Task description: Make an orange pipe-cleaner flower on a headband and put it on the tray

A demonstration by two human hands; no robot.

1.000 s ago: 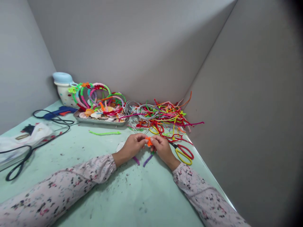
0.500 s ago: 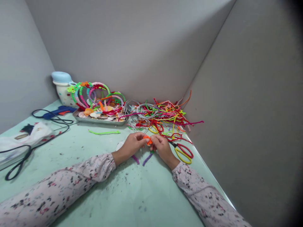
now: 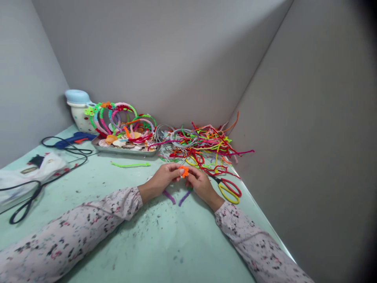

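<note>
Turned more toward the head camera than half a second ago, the orange pipe-cleaner flower (image 3: 184, 171) now shows its rounded petals, so its shape is open to inspection. It looks small and bright; its centre is too small to read. Above the bench (image 3: 165, 243), left hand (image 3: 161, 181) and right hand (image 3: 202, 184) both keep their grip pinched on it.
</note>
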